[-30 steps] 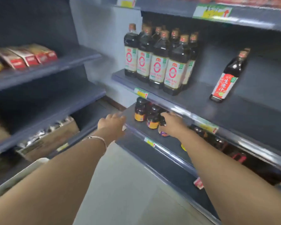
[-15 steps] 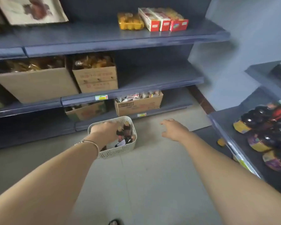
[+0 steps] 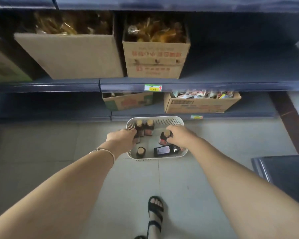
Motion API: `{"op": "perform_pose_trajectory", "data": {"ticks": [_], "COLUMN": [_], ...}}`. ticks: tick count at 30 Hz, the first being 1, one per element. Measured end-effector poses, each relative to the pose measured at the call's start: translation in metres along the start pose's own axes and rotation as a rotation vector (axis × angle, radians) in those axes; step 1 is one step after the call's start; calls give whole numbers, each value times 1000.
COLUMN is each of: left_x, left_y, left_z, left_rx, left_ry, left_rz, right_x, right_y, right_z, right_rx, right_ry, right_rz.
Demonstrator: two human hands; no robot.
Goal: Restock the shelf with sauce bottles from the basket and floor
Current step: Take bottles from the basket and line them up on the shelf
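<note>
White basket (image 3: 155, 119) is parked on the floor (image 3: 93, 138), far rim just short of the bottom shelf (image 3: 162, 117). Plenty of open tile is left either side and back toward the sandalled foot (image 3: 155, 209). Left grip (image 3: 123, 138) is reached in over the left rim, fingers curled on an upright sauce bottle (image 3: 139, 131). Right grip (image 3: 179, 137) is closed round the top of a second bottle (image 3: 163, 140), with a lying bottle (image 3: 166, 150) just beneath it.

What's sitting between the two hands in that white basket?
Head view: between the left hand and right hand stands one free upright bottle, with bare basket floor around it.
</note>
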State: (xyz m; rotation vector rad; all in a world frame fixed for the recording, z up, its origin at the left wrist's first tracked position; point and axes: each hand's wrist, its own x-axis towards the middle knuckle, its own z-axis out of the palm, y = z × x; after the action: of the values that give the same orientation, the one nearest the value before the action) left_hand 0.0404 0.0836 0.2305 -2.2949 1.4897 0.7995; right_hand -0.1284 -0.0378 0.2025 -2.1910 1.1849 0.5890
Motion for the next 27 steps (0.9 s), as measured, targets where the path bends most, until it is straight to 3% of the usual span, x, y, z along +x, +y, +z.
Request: {"op": "perform_pose_trajectory", "data": {"ticks": [11, 14, 17, 21, 27], "left_x": [143, 181, 213, 249, 283], "left_y": [-37, -45, -53, -64, -64], "left_z": [80, 110, 144, 185, 206], "left_rx": [-91, -80, -55, -15, -152], "left_ry": [-40, 7, 88, 163, 127], "left_rz": [-27, -3, 30, 62, 60], "right_x": [151, 184, 221, 263, 304], "right_y": [-9, -16, -27, -38, -43], "right_z": [82, 105, 127, 146, 161], "right_rx": [8, 56, 70, -110, -182], "right_ry": [-145, -64, 120, 272, 131], "right_rz": [-24, -20, -84, -138, -30]}}
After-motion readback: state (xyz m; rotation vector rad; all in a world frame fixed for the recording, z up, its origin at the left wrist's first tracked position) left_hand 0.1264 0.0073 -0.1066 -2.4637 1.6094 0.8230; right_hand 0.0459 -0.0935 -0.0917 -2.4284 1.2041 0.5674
